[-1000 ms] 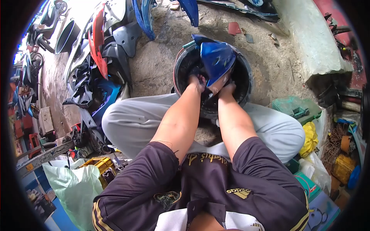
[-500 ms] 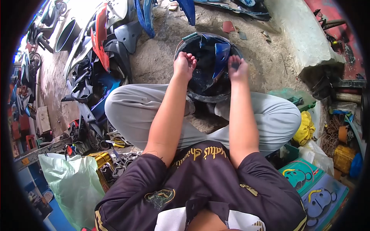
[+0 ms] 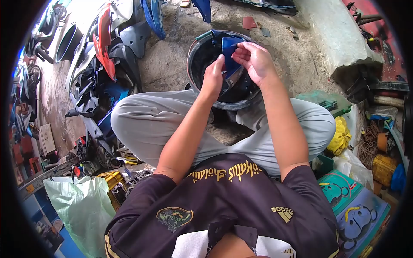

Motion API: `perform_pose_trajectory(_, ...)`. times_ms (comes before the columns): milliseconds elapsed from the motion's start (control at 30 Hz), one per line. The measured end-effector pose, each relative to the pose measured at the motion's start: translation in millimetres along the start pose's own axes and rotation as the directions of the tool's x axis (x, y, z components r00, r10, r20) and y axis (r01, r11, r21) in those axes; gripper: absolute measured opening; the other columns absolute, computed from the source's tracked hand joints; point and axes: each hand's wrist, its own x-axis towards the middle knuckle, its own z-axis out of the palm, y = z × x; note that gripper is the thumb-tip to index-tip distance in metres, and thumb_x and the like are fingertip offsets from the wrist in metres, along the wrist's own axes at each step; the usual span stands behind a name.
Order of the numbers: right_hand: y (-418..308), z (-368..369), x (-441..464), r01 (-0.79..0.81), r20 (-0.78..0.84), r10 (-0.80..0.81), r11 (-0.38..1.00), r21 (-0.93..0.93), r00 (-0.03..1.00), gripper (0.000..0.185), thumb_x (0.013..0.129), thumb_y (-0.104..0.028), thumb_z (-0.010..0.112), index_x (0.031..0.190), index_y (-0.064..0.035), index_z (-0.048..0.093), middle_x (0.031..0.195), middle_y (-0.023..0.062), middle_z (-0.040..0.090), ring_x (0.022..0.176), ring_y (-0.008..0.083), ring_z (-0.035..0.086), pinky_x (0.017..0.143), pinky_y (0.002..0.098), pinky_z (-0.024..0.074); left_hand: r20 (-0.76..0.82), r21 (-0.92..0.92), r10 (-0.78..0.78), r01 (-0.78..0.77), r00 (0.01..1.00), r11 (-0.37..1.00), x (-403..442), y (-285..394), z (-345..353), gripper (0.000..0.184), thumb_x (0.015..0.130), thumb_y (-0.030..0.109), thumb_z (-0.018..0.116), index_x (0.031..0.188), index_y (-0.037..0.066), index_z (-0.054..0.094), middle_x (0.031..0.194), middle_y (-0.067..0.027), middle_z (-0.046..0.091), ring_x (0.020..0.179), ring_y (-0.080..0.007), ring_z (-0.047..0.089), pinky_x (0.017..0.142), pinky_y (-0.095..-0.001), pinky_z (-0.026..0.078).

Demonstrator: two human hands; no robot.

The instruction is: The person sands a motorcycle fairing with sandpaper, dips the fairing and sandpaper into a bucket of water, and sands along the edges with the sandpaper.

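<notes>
A black bucket with a wire handle stands on the floor between my bent legs. A glossy blue plastic panel is tilted upright inside it. My left hand is closed at the panel's left edge, thumb up, its fingers partly hidden. With thumb and fingers pinched together, my right hand grips the panel's right edge near the top. The lower end of the panel is hidden in the dark bucket, and I cannot make out what else lies there.
Loose motorcycle fairings, including a red panel, pile up at the left. More blue panels lie at the far side. A concrete block stands right. A white sack and green tool case flank me.
Both hands have moved onto the blue panel; earlier they were at the bucket's sides, apart from it. The panel has shifted slightly left and up. My view has shifted slightly.
</notes>
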Motion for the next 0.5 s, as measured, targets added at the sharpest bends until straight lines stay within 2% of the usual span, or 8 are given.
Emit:
perform_pose_trajectory(100,-6,3,1,0.007,0.086,0.001,0.995,-0.097,0.996,0.028,0.112,-0.019,0.057,0.114,0.0064,0.069,0.104,0.0184,0.073,0.091,0.0288,0.074,0.091,0.0431,0.0629,0.125,0.499,0.17,-0.21,0.978,0.841,-8,5,0,0.038,0.108,0.028,0.072,0.131,-0.002,0.072,0.119,-0.0065,0.078,0.107,-0.0109,0.068,0.092,-0.0306,0.054)
perform_pose_trajectory(133,-7,4,2,-0.015,0.105,0.024,0.996,-0.09,0.994,0.028,0.112,-0.019,0.057,0.114,0.0053,0.07,0.103,0.0171,0.074,0.091,0.0272,0.075,0.089,0.0407,0.0624,0.091,0.511,0.269,-0.277,0.959,0.814,-13,9,6,0.029,0.104,0.015,0.075,0.127,-0.002,0.074,0.107,-0.0041,0.08,0.096,-0.0072,0.066,0.086,-0.0279,0.053)
perform_pose_trajectory(233,-11,-3,9,-0.062,0.162,0.092,0.982,-0.178,0.983,0.027,0.111,-0.019,0.057,0.114,0.0032,0.072,0.103,0.0145,0.076,0.091,0.0239,0.074,0.087,0.0387,0.0613,-0.022,0.622,0.308,-0.228,0.951,0.749,-6,0,-6,0.023,0.105,0.012,0.073,0.122,-0.003,0.076,0.101,-0.0042,0.08,0.09,-0.0074,0.064,0.082,-0.0283,0.053)
perform_pose_trajectory(267,-7,-10,14,-0.02,0.07,0.034,0.979,-0.201,0.997,0.027,0.111,-0.02,0.058,0.115,0.0014,0.073,0.104,0.0136,0.076,0.093,0.0233,0.075,0.088,0.0383,0.0611,-0.058,0.625,0.401,-0.28,0.914,0.729,-6,-5,-7,0.027,0.1,0.015,0.08,0.09,-0.005,0.066,0.075,-0.0073,0.07,0.07,-0.0092,0.054,0.064,-0.0341,0.046)
perform_pose_trajectory(333,16,-33,32,0.054,-0.107,-0.083,0.965,-0.255,0.991,0.027,0.112,-0.022,0.058,0.118,-0.002,0.075,0.107,0.0117,0.078,0.096,0.022,0.075,0.09,0.0376,0.0606,-0.095,0.607,0.415,-0.277,0.905,0.744,-9,-6,-15,0.026,0.101,0.015,0.08,0.092,-0.005,0.067,0.074,-0.0053,0.067,0.071,-0.0083,0.053,0.064,-0.0326,0.045)
perform_pose_trajectory(367,30,-52,43,-0.019,-0.205,-0.026,0.977,-0.214,0.978,0.028,0.11,-0.029,0.062,0.119,-0.0062,0.076,0.108,0.0092,0.078,0.099,0.0208,0.074,0.093,0.0379,0.0593,-0.115,0.6,0.423,-0.276,0.899,0.751,-10,-6,-20,0.025,0.102,0.015,0.079,0.093,-0.005,0.067,0.073,-0.0042,0.066,0.072,-0.0078,0.052,0.064,-0.0319,0.044)
perform_pose_trajectory(400,47,-70,56,-0.107,-0.34,0.05,0.983,-0.149,0.939,0.031,0.109,-0.035,0.061,0.118,-0.0096,0.076,0.107,0.0078,0.078,0.101,0.022,0.073,0.098,0.044,0.057,-0.149,0.581,0.423,-0.267,0.894,0.769,-13,-2,-23,0.025,0.103,0.016,0.079,0.094,-0.004,0.067,0.074,-0.0024,0.065,0.072,-0.007,0.051,0.064,-0.0307,0.043)
perform_pose_trajectory(500,94,-102,88,-0.273,-0.553,0.261,0.96,0.063,0.791,0.032,0.109,-0.034,0.054,0.116,-0.0115,0.076,0.104,0.0086,0.077,0.102,0.0244,0.071,0.1,0.0498,0.0538,-0.235,0.496,0.432,-0.274,0.871,0.824,-16,3,-28,0.022,0.106,0.015,0.077,0.097,-0.002,0.069,0.078,0.0027,0.064,0.073,-0.0044,0.05,0.064,-0.0273,0.042)
